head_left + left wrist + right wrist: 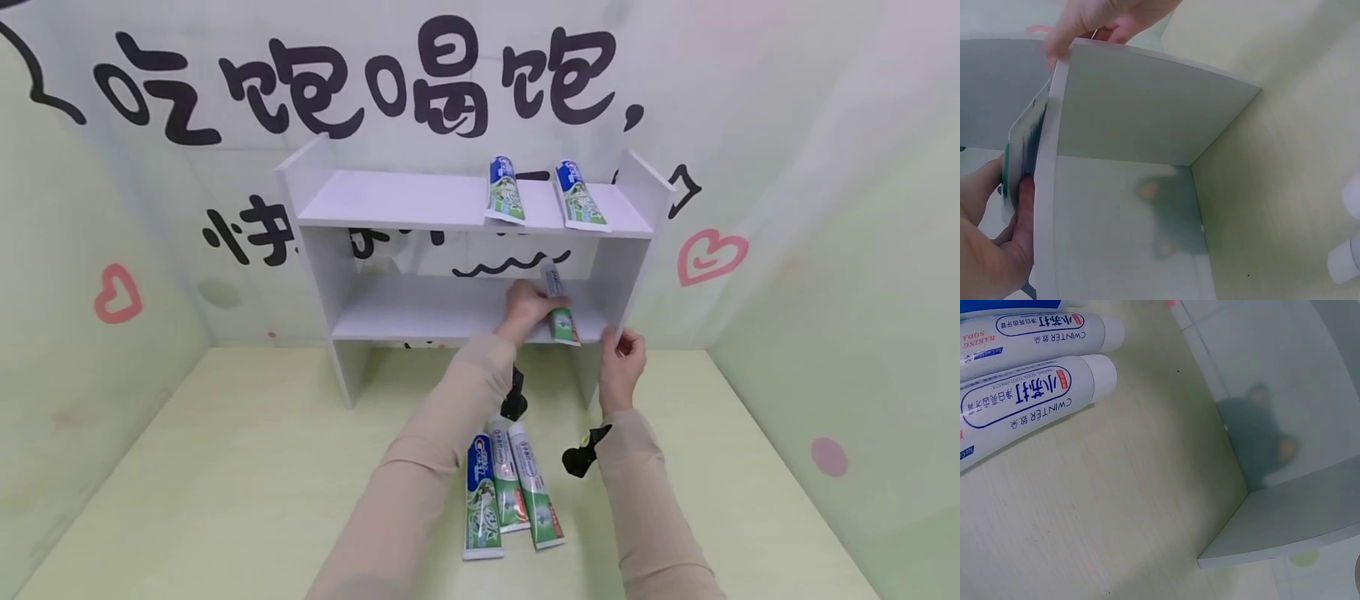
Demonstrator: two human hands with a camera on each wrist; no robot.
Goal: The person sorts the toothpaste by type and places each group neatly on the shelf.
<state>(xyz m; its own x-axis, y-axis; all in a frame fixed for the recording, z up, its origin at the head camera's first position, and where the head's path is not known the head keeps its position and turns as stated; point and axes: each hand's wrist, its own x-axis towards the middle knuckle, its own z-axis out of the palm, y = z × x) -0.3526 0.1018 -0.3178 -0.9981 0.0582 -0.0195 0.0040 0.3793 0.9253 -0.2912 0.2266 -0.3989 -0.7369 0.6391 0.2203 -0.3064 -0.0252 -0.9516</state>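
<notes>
My left hand (527, 308) grips a white-and-green toothpaste tube (562, 323) over the right part of the middle board of a white shelf (420, 312). In the left wrist view that left hand (991, 250) has its thumb and fingers on either side of the tube (1022, 156), close to the board's front edge. My right hand (621, 367) holds the front edge of the shelf's right side panel. Seen from the left wrist, the right hand (1110, 19) has its fingers bent at that panel's edge.
Two blue-and-green toothpaste tubes (504, 192) lie on the top board, toward its right. On the table (262, 467) before the shelf lie one blue-and-green tube (482, 500) and two white-and-green tubes (1029, 394). Walls with printed lettering enclose the table.
</notes>
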